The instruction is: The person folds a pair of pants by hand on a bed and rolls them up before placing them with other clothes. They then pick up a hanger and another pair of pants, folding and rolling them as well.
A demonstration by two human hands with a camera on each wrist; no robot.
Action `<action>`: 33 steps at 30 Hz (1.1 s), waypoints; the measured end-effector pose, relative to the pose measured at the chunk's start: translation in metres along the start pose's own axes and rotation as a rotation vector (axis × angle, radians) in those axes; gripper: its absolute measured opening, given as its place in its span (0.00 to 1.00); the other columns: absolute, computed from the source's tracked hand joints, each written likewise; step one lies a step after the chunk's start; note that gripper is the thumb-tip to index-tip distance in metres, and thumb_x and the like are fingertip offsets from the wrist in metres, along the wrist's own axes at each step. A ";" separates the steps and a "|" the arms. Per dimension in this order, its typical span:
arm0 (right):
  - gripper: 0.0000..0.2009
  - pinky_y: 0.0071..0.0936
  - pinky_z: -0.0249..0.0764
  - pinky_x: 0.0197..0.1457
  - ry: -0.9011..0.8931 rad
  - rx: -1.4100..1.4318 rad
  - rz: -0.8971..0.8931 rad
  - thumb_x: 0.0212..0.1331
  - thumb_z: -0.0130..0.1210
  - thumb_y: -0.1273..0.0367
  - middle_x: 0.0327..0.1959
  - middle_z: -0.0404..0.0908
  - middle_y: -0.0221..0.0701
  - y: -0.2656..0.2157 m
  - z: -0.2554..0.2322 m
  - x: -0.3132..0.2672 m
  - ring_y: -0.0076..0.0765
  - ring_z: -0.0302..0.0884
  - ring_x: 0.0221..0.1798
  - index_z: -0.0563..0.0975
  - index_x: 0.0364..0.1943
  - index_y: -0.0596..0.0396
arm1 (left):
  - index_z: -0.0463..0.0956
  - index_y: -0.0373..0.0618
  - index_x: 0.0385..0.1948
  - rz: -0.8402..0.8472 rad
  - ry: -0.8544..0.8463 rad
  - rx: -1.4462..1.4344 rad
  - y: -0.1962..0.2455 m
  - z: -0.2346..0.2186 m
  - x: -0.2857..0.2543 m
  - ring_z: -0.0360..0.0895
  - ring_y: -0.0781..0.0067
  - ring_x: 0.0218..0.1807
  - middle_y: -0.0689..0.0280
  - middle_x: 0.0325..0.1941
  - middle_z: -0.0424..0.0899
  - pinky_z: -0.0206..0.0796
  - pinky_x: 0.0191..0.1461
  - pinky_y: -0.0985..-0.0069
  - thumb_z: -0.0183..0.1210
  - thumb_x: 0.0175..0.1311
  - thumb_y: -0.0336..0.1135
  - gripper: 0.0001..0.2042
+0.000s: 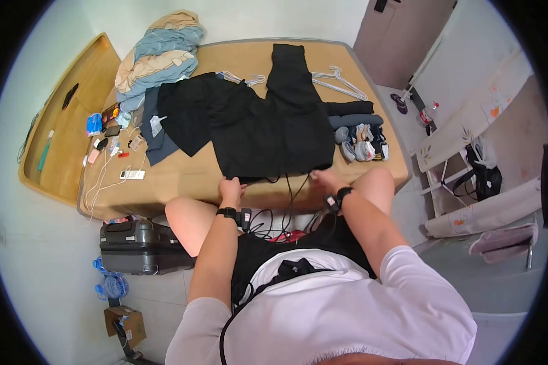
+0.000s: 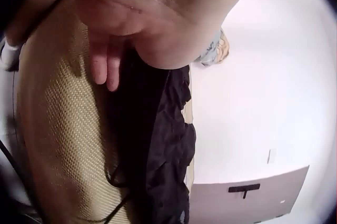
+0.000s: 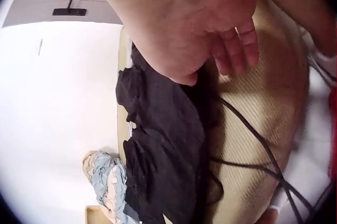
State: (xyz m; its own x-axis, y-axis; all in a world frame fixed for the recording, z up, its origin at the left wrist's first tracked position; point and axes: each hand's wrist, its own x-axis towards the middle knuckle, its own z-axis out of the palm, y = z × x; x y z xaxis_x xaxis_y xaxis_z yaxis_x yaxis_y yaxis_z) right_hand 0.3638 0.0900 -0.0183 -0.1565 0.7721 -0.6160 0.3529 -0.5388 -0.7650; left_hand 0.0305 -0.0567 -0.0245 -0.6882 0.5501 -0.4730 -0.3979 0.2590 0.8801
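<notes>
Black trousers or a similar black garment (image 1: 274, 137) lie spread on the bed, one leg stretching toward the far side. At the near edge's left corner, my left hand (image 1: 230, 190) pinches the cloth; in the left wrist view two fingers of the left hand (image 2: 152, 18) extend beside the black cloth (image 2: 168, 145). My right hand (image 1: 327, 180) pinches that edge near its right end. The right wrist view has the thumb of the right hand (image 3: 195, 29) against the black fabric (image 3: 163, 134), other fingers loosely bent, index finger hidden. Dark cords (image 1: 291, 194) hang between the hands.
Another black garment (image 1: 186, 112) lies left of the trousers. Rolled socks (image 1: 362, 143) and folded dark clothes (image 1: 353, 115) sit at right, white hangers (image 1: 341, 82) behind. A crumpled quilt (image 1: 161, 58), a remote (image 1: 133, 174) and cables occupy the left; a suitcase (image 1: 143, 246) stands below.
</notes>
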 end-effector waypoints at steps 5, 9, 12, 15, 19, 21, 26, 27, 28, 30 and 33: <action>0.16 0.37 0.78 0.31 -0.038 0.114 0.044 0.65 0.64 0.59 0.38 0.81 0.36 0.025 0.057 -0.029 0.38 0.82 0.31 0.76 0.44 0.58 | 0.66 0.32 0.58 -0.032 -0.075 0.011 0.006 -0.003 -0.013 0.88 0.54 0.34 0.49 0.43 0.82 0.78 0.26 0.72 0.50 0.67 0.25 0.18; 0.13 0.31 0.70 0.21 -0.042 -0.026 -0.005 0.67 0.62 0.61 0.31 0.81 0.35 0.029 0.086 -0.053 0.31 0.78 0.24 0.76 0.38 0.56 | 0.65 0.35 0.61 -0.018 -0.175 0.070 0.003 0.002 -0.009 0.88 0.53 0.44 0.49 0.53 0.81 0.80 0.35 0.71 0.45 0.71 0.31 0.19; 0.11 0.34 0.68 0.22 -0.082 0.108 0.040 0.68 0.58 0.64 0.30 0.82 0.35 0.041 0.086 -0.039 0.32 0.77 0.22 0.75 0.36 0.57 | 0.66 0.36 0.61 -0.151 -0.186 -0.065 0.008 0.006 -0.008 0.87 0.53 0.47 0.50 0.56 0.80 0.80 0.39 0.69 0.44 0.71 0.30 0.19; 0.08 0.31 0.66 0.21 -0.214 0.092 0.134 0.66 0.58 0.65 0.23 0.78 0.31 0.055 0.081 -0.032 0.31 0.73 0.20 0.76 0.32 0.54 | 0.69 0.32 0.55 -0.109 -0.165 -0.051 0.012 0.003 -0.018 0.85 0.61 0.39 0.54 0.44 0.82 0.76 0.39 0.69 0.45 0.70 0.30 0.16; 0.12 0.43 0.80 0.37 -0.494 -1.492 -0.231 0.58 0.57 0.67 0.35 0.89 0.44 0.058 0.070 -0.050 0.46 0.87 0.38 0.87 0.38 0.59 | 0.74 0.32 0.48 0.076 -0.132 -0.094 0.019 0.007 -0.008 0.82 0.64 0.34 0.55 0.41 0.83 0.75 0.37 0.70 0.45 0.69 0.30 0.14; 0.16 0.46 0.81 0.48 -0.615 -1.560 -0.034 0.55 0.57 0.65 0.46 0.89 0.44 0.046 0.065 -0.085 0.50 0.87 0.47 0.88 0.44 0.55 | 0.75 0.31 0.47 0.108 -0.104 -0.022 0.020 0.009 -0.010 0.82 0.64 0.33 0.55 0.40 0.83 0.75 0.37 0.69 0.46 0.68 0.29 0.13; 0.15 0.44 0.80 0.53 -0.688 -1.595 0.097 0.55 0.60 0.63 0.48 0.88 0.43 0.046 0.067 -0.094 0.49 0.87 0.49 0.88 0.44 0.52 | 0.75 0.30 0.48 0.133 -0.070 0.029 0.016 0.010 -0.006 0.82 0.64 0.31 0.55 0.39 0.84 0.75 0.36 0.68 0.47 0.66 0.27 0.14; 0.15 0.44 0.80 0.53 -0.635 -1.549 0.153 0.55 0.60 0.62 0.48 0.88 0.43 0.039 0.068 -0.096 0.48 0.87 0.49 0.88 0.43 0.52 | 0.75 0.30 0.48 0.140 -0.059 0.073 0.016 0.009 -0.006 0.82 0.64 0.31 0.55 0.39 0.84 0.75 0.35 0.68 0.47 0.65 0.26 0.14; 0.16 0.43 0.80 0.53 -0.522 -1.413 0.190 0.56 0.60 0.61 0.48 0.89 0.42 0.036 0.064 -0.094 0.47 0.87 0.50 0.88 0.43 0.52 | 0.75 0.30 0.48 0.139 -0.061 0.082 0.015 0.008 -0.007 0.82 0.64 0.31 0.55 0.39 0.84 0.75 0.35 0.68 0.47 0.65 0.26 0.14; 0.16 0.43 0.80 0.53 -0.424 -1.361 0.170 0.57 0.59 0.59 0.48 0.88 0.42 0.028 0.050 -0.086 0.47 0.87 0.51 0.88 0.44 0.51 | 0.75 0.28 0.49 0.172 -0.033 0.153 0.016 0.007 -0.008 0.83 0.62 0.31 0.52 0.40 0.84 0.76 0.35 0.67 0.47 0.64 0.25 0.15; 0.20 0.44 0.80 0.55 -0.079 -1.141 0.058 0.61 0.57 0.55 0.50 0.87 0.46 -0.019 0.032 -0.093 0.50 0.86 0.54 0.86 0.47 0.55 | 0.74 0.26 0.50 0.242 0.019 0.095 0.014 0.003 -0.005 0.84 0.61 0.31 0.50 0.42 0.84 0.77 0.36 0.67 0.48 0.63 0.24 0.16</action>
State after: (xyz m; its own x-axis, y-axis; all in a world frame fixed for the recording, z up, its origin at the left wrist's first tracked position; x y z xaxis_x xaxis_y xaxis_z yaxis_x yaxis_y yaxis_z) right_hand 0.3418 0.0173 0.0472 -0.1558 0.7107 -0.6860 0.9866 0.0784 -0.1428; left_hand 0.0305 -0.0532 -0.0093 -0.7679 0.5907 -0.2480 -0.1619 0.1957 0.9672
